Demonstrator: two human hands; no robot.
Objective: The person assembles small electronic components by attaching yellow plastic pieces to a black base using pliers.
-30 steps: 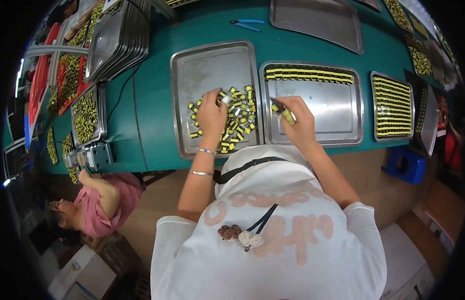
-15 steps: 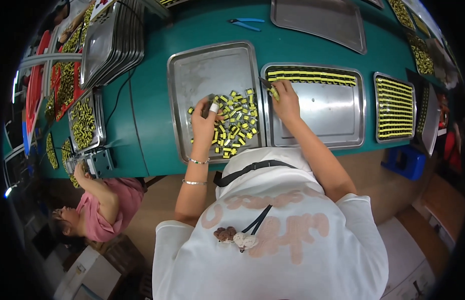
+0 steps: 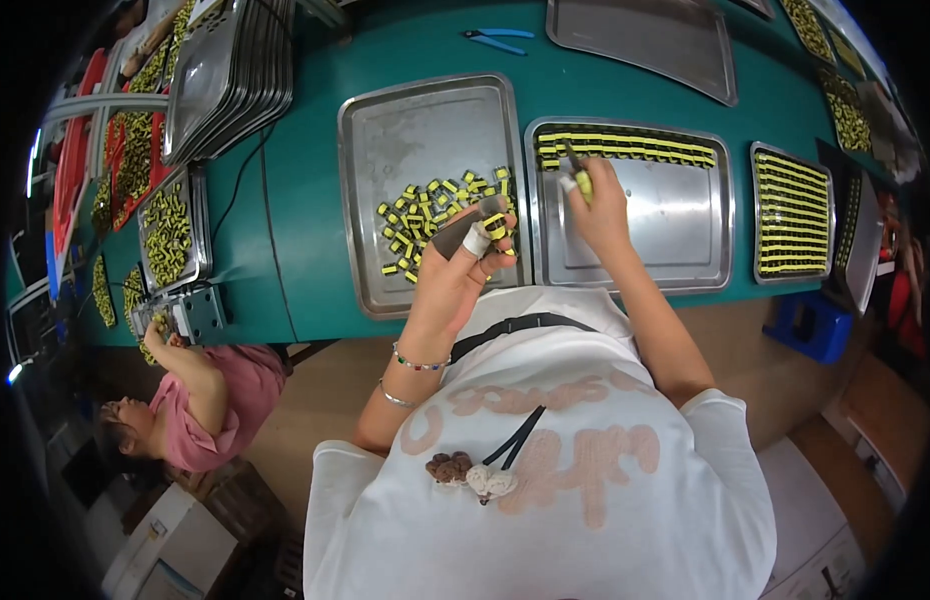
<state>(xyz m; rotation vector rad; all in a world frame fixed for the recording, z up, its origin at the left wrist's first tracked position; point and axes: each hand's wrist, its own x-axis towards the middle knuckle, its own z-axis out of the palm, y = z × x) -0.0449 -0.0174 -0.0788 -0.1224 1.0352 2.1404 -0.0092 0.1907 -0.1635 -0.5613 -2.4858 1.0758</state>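
Note:
My left hand, white tape round its thumb, is closed at the lower right of a metal tray. It grips a small yellow-and-black part; a dark grey flat piece shows beside the thumb. Under and beyond this hand lie loose yellow-and-black parts. My right hand is closed round a thin dark pointed tool with a yellow-green grip, probably tweezers. Its tip is at the left part of the rows of parts along the far side of a second metal tray.
A filled tray stands at the right, blue-handled pliers at the back. Another metal tray lies far right of them. Stacked trays stand at the left. A co-worker in pink sits at a small machine.
My left hand has moved right and nearer from the loose parts and now holds a part up. My right hand has shifted slightly right with the tool, baring the rows' left end.

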